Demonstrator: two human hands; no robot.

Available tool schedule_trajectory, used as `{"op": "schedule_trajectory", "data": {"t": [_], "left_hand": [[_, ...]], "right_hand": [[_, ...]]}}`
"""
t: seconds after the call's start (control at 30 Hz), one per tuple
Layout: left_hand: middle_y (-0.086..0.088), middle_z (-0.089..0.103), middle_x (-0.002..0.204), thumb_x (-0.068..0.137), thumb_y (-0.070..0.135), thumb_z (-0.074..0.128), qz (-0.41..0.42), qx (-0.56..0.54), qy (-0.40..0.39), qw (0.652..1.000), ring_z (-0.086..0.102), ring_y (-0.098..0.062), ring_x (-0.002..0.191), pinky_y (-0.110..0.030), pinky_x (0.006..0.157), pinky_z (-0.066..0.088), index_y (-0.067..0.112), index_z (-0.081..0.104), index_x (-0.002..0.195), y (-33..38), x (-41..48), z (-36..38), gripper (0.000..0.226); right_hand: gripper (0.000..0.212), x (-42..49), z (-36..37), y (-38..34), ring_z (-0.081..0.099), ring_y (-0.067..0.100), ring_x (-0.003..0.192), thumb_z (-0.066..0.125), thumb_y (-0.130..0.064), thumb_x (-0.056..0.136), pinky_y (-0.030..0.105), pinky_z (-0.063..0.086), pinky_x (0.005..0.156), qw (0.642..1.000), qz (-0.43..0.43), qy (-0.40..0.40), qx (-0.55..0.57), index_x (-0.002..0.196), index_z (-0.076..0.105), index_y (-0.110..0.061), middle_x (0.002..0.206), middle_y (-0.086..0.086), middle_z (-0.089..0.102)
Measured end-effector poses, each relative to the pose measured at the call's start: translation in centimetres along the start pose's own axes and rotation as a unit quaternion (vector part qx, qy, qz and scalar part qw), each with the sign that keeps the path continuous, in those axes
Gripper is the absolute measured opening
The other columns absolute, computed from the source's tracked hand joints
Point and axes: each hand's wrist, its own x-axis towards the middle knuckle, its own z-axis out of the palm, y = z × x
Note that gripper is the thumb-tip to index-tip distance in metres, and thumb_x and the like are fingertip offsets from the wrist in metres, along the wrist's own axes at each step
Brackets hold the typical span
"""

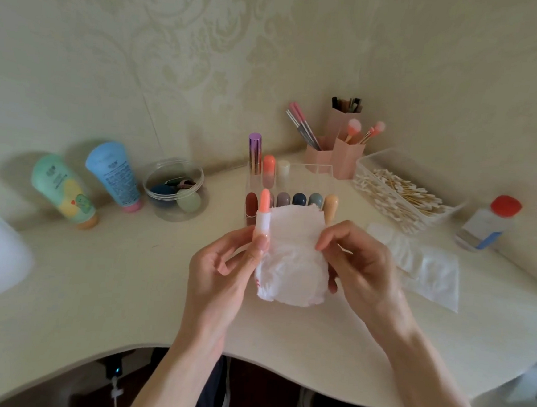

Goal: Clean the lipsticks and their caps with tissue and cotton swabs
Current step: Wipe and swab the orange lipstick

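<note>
An uncapped lipstick (pixel 263 214) is held upright above the middle of the cream desk (pixel 109 287) by the left hand (pixel 224 264). Its white base is gripped between the thumb and curled fingers, and the peach bullet stands clear above the fingertips. Just to its right, a crumpled white tissue (pixel 292 256) with a faint red smear at its near left corner is pinched at its right edge between the thumb and forefinger of the right hand (pixel 358 265). The two hands are held a little apart, with the tissue spread between them and its left edge touching the left thumb. Farther back, a clear organiser (pixel 314 170) is seen with a row of capped lipsticks (pixel 299 199) standing in it. At the far right a clear tray (pixel 368 164) is filled with cotton swabs (pixel 399 194); pink brush holders (pixel 344 158) are set to its left and a red-capped bottle (pixel 483 226) to its right. At the left, a green tube (pixel 64 187), a blue tube (pixel 115 175) and a round jar (pixel 175 192) of sponges are placed by the wall.
</note>
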Motion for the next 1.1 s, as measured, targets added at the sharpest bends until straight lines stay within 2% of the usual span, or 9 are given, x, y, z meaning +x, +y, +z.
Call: {"op": "schedule_trajectory", "data": {"t": [0.17, 0.3, 0.47, 0.57, 0.7, 0.8, 0.9, 1.0, 1.1], "left_hand": [[0.003, 0.080, 0.109, 0.094, 0.028, 0.073, 0.003, -0.003, 0.001, 1.000, 0.073, -0.014, 0.110, -0.031, 0.091, 0.055, 0.020, 0.078, 0.114, 0.1, -0.1, -0.2, 0.023], [0.002, 0.080, 0.109, 0.093, 0.026, 0.072, 0.010, -0.010, 0.002, 1.000, 0.074, -0.013, 0.108, -0.030, 0.092, 0.052, 0.018, 0.078, 0.115, 0.5, -0.2, -0.3, 0.024], [0.000, 0.080, 0.112, 0.091, 0.027, 0.072, 0.011, -0.016, -0.003, 1.000, 0.074, -0.017, 0.110, -0.041, 0.100, 0.054, 0.017, 0.078, 0.115, 0.5, -0.2, -0.5, 0.027], [-0.001, 0.076, 0.122, 0.093, 0.024, 0.072, 0.033, -0.010, -0.003, 0.999, 0.072, -0.014, 0.114, -0.035, 0.101, 0.054, 0.013, 0.076, 0.118, 0.5, -0.2, -0.6, 0.028], [0.002, 0.074, 0.124, 0.090, 0.024, 0.071, 0.076, -0.006, -0.010, 0.997, 0.071, -0.006, 0.108, -0.016, 0.088, 0.053, 0.014, 0.076, 0.115, 0.9, -0.3, -0.8, 0.027], [0.002, 0.080, 0.108, 0.088, 0.022, 0.069, 0.089, -0.004, -0.043, 0.995, 0.073, -0.006, 0.104, -0.013, 0.086, 0.052, 0.014, 0.076, 0.112, 1.3, -0.9, -0.8, 0.026], [-0.002, 0.080, 0.099, 0.089, 0.022, 0.068, 0.093, 0.010, -0.059, 0.994, 0.071, -0.007, 0.088, -0.016, 0.080, 0.053, 0.006, 0.076, 0.110, 1.2, -1.1, -0.6, 0.027], [-0.008, 0.077, 0.088, 0.095, 0.020, 0.067, 0.082, 0.019, -0.075, 0.994, 0.067, -0.017, 0.075, -0.024, 0.069, 0.052, 0.003, 0.076, 0.106, 0.6, -1.1, -0.5, 0.022], [-0.012, 0.078, 0.094, 0.096, 0.020, 0.065, 0.057, 0.012, -0.093, 0.994, 0.070, -0.025, 0.074, -0.029, 0.063, 0.053, 0.002, 0.074, 0.110, 0.4, -1.1, -0.2, 0.024]], "right_hand": [[0.029, -0.1, 0.1, 0.6, 0.069, 0.041, 0.080, 0.076, -0.013, 0.091, 0.060, 0.058, 0.075, 0.998, 0.031, -0.054, -0.006, 0.115, 0.079, -0.029, 0.088, 0.018, 0.074], [0.057, -0.3, 0.1, 0.6, 0.076, 0.024, 0.102, 0.087, -0.001, 0.082, 0.044, 0.060, 0.098, 0.995, 0.042, -0.083, -0.025, 0.133, 0.071, -0.020, 0.115, -0.001, 0.079], [0.037, -0.2, 0.5, 0.7, 0.071, 0.019, 0.081, 0.088, -0.007, 0.082, 0.031, 0.058, 0.082, 0.994, -0.009, -0.037, -0.106, 0.112, 0.080, -0.027, 0.097, -0.008, 0.078], [0.017, 0.1, 0.2, 0.9, 0.063, 0.019, 0.076, 0.092, -0.018, 0.080, 0.029, 0.052, 0.072, 0.991, -0.060, -0.026, -0.120, 0.091, 0.081, -0.025, 0.091, -0.007, 0.069], [0.019, 0.0, 0.0, 0.3, 0.069, 0.015, 0.102, 0.085, -0.015, 0.074, 0.019, 0.047, 0.090, 0.987, -0.059, -0.010, -0.148, 0.075, 0.068, -0.023, 0.107, -0.006, 0.071], [0.016, -0.2, 0.1, 0.1, 0.073, 0.013, 0.082, 0.079, -0.002, 0.079, 0.024, 0.054, 0.078, 0.995, -0.009, -0.017, -0.100, 0.082, 0.071, -0.016, 0.086, -0.003, 0.076], [0.030, -0.1, 0.3, 0.3, 0.073, 0.003, 0.078, 0.080, 0.004, 0.085, 0.013, 0.053, 0.072, 0.996, -0.008, -0.011, -0.092, 0.104, 0.078, -0.019, 0.084, -0.015, 0.077], [0.016, 0.0, 0.2, 0.5, 0.052, -0.002, 0.056, 0.082, -0.004, 0.088, 0.007, 0.037, 0.057, 0.996, -0.003, 0.008, -0.086, 0.079, 0.075, -0.014, 0.061, -0.021, 0.060], [0.027, 0.0, 0.3, 0.3, 0.044, 0.001, 0.057, 0.083, -0.007, 0.088, 0.017, 0.034, 0.054, 0.995, -0.013, 0.057, -0.080, 0.069, 0.064, -0.007, 0.057, -0.005, 0.053]]}}
